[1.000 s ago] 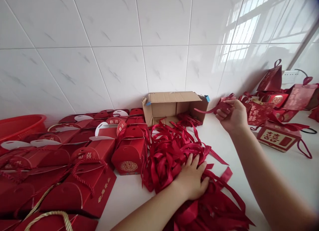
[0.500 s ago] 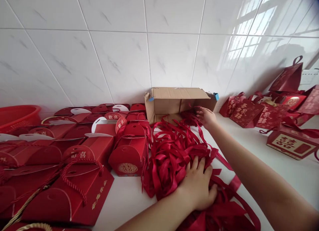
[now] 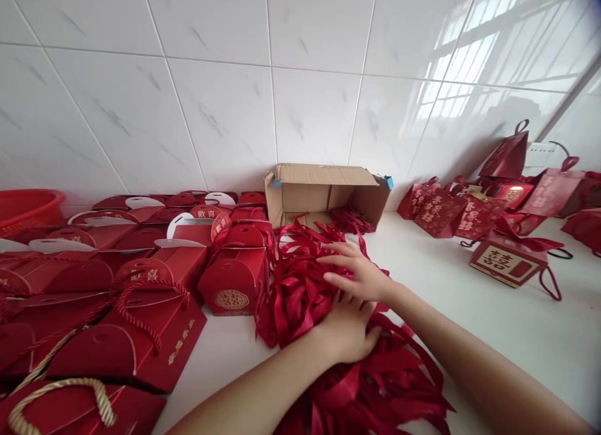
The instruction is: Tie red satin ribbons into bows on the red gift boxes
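Observation:
A large heap of red satin ribbons [image 3: 300, 291] spreads across the white table in the middle. My left hand [image 3: 350, 328] lies on the heap, palm down with its fingers spread; their tips sink partly among the loops. Just beyond it, my right hand [image 3: 354, 272] hovers over or lightly touches the ribbons, fingers apart, with nothing seen in it. An open cardboard box [image 3: 305, 197] lies on its side behind the heap, its opening facing me. Inside its right part sits a bundle of darker red ribbons [image 3: 350, 221].
Several rows of red gift boxes [image 3: 232, 281] with rope handles fill the left side. A red plastic basket [image 3: 28, 209] stands behind them at far left. More red gift bags and boxes [image 3: 509, 260] stand at right. A tiled wall [image 3: 216, 109] closes off the back.
My right hand has come back from the cardboard box to above the ribbon heap, near my left hand. My left hand stays on the ribbons. The view has turned slightly right.

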### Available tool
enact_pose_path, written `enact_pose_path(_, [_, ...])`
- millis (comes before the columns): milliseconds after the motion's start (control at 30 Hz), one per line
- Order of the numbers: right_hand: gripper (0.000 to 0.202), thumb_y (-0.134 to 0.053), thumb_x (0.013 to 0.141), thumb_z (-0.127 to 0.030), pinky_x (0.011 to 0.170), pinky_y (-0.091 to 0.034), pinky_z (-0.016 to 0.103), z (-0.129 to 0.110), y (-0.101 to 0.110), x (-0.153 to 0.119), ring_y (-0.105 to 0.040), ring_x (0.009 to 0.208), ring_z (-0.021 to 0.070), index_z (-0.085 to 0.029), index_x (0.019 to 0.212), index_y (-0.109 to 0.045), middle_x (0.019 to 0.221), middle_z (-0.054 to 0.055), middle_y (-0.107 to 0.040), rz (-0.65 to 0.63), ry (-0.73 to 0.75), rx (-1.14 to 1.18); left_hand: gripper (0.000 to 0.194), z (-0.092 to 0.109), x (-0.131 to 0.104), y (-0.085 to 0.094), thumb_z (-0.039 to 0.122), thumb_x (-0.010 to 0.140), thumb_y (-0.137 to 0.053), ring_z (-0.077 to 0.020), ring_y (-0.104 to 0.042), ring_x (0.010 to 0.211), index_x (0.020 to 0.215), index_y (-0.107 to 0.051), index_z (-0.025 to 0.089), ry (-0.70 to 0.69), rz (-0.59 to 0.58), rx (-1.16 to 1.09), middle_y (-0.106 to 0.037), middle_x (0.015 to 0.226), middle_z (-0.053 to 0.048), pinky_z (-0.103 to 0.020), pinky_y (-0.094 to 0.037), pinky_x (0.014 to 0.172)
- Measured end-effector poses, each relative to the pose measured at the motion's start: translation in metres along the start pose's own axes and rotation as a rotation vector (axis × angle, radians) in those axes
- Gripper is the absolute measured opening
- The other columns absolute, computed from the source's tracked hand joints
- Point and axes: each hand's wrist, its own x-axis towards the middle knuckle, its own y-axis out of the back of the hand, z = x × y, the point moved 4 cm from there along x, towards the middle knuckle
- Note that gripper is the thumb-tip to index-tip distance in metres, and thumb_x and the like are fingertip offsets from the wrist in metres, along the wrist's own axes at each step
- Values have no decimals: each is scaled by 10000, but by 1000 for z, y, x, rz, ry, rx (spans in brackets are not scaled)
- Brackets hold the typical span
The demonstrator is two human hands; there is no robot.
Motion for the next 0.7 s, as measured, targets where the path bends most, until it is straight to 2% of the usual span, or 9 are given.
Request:
enact_pose_path(67, [453,-566,834,-474,1137,-154,493,-3,-9,-8,-253,1378,311,-315,1257,-582,1472,19,-378,-186,72,-117,511,12,-6,16,415,870,-427,-386,-440,1253,1290,-517,137,22,-107,-5,-502,1358,-179,-553,-357,1007])
enact_pose_path(133, [487,-519,857,-497,1149,-142,468,8,-12,-15,-208,1401,291,-318,1310,-528,1498,5,-332,-283,42,-111,464,31,-19,35,419,918,-326,-377,-563,1115,1087,-667,153,50,-161,7,-666,1129,-158,-586,-372,967])
enact_pose_path(200, [552,-517,844,-531,1141,-163,478,25,-15,-20,-216,1399,295,-289,1340,-497,1500,39,-327,-330,-7,-88,467,53,-37,51,402,941,-285,-337,-560,1124,1042,-680,175,28,-37,8,-677,1109,-129,-566,-340,1012])
enact_pose_path(267, [748,-622,744,-576,1118,-129,560,40,-18,-24,-171,1401,352,-275,1396,-414,1517,86,-279,-352,-55,-113,452,67,-63,50,464,928,-328,-351,-470,1229,1175,-611,212,56,84,73,-562,1307,-125,-598,-282,1047])
enact_pose_path(333, [936,-748,614,-548,1079,-45,640,47,-21,-24,-111,1394,420,-290,1424,-356,1525,112,-249,-310,-97,-108,575,73,-93,27,589,842,-446,-440,-393,1271,1287,-536,237,14,37,166,-445,1414,-162,-664,-297,1001])
enact_pose_path(400, [862,-775,620,-437,1074,-23,637,50,-22,-23,-153,1381,427,-291,1391,-420,1495,113,-323,-210,-123,-25,467,66,-122,-3,482,911,-392,-400,-416,1278,1364,-424,372,-5,-75,216,-425,1437,-104,-623,-371,974])
enact_pose_path(500, [438,-670,690,-194,1094,-207,516,54,-21,-17,-430,1256,329,-252,1124,-667,1271,76,-592,-83,-144,118,497,40,-150,-30,468,928,-360,-382,-415,1287,1417,-284,425,81,-168,213,-415,1445,-84,-620,-376,974])
enact_pose_path(600, [311,-556,681,-90,978,-409,414,70,-14,-13,-598,1013,240,-235,916,-697,989,28,-700,82,-243,219,542,15,-148,-23,486,911,-396,-351,-300,1359,1430,-274,387,144,-153,168,-356,1488,-63,-620,-259,1058])
enact_pose_path(700, [264,-488,735,-114,778,-518,360,91,-1,-14,-648,785,204,-215,913,-655,797,14,-693,277,-396,336,379,-7,-132,2,319,917,-406,-292,-401,1288,1275,-521,275,255,69,99,-491,1363,-89,-523,-334,1054])
